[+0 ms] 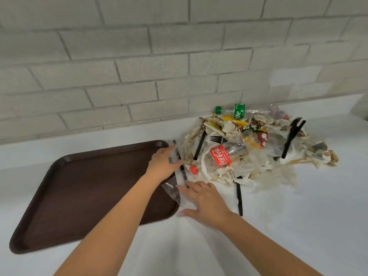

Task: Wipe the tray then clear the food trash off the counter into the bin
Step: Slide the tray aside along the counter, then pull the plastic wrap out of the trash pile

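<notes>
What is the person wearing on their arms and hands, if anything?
Nothing that this view shows. The left hand and the right hand are ungloved, with no ring, watch or bracelet visible. No sleeve shows anywhere along either arm, right down to the bottom edge of the picture.

Open counter (298,226) front and right; trash heap (256,162) against wall (139,66), perhaps touching tray (79,196) leftward.
</notes>
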`<state>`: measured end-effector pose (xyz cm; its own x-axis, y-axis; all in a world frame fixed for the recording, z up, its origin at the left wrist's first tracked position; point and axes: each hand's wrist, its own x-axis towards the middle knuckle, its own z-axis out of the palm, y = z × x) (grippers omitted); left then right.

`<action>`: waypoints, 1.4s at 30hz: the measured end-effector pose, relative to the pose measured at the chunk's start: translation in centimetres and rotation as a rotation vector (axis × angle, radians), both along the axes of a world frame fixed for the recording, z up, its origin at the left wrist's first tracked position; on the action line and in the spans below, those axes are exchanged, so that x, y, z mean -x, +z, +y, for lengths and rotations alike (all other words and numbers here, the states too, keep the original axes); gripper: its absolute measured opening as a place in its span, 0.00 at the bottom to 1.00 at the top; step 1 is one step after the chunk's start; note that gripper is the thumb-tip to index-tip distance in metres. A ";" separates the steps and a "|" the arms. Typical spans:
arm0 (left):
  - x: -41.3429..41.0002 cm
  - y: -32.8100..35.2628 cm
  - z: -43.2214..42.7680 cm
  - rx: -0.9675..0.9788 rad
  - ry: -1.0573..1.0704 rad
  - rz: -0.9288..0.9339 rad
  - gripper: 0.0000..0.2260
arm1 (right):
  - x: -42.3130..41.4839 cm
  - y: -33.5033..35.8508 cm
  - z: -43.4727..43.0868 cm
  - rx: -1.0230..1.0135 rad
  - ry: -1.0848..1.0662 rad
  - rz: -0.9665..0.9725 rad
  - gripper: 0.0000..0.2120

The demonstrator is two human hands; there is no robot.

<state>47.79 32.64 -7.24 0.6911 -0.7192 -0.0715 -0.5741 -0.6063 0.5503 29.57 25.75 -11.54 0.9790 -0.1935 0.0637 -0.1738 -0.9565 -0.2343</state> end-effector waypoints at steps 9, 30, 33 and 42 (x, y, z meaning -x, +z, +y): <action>0.2 0.3 -2.2 0.138 0.128 -0.050 0.22 | -0.2 1.0 -1.5 -0.204 -0.235 -0.536 0.11; 23.7 -2.0 -2.5 0.004 -0.264 -0.117 0.43 | 16.3 6.6 -11.5 -0.479 -0.823 -0.291 0.36; 25.8 -4.0 -2.5 -0.078 -0.330 -0.190 0.40 | 16.0 4.0 -11.7 -0.305 -0.718 0.084 0.46; 25.6 -4.1 -2.7 0.095 -0.130 -0.106 0.13 | 17.2 -0.2 -14.6 -0.271 -0.576 -0.078 0.10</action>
<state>22.17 29.92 -11.38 0.5917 -0.8032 0.0694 -0.7021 -0.4711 0.5340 12.42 11.10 -11.76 0.7081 -0.7060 0.0056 -0.6147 -0.6203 -0.4872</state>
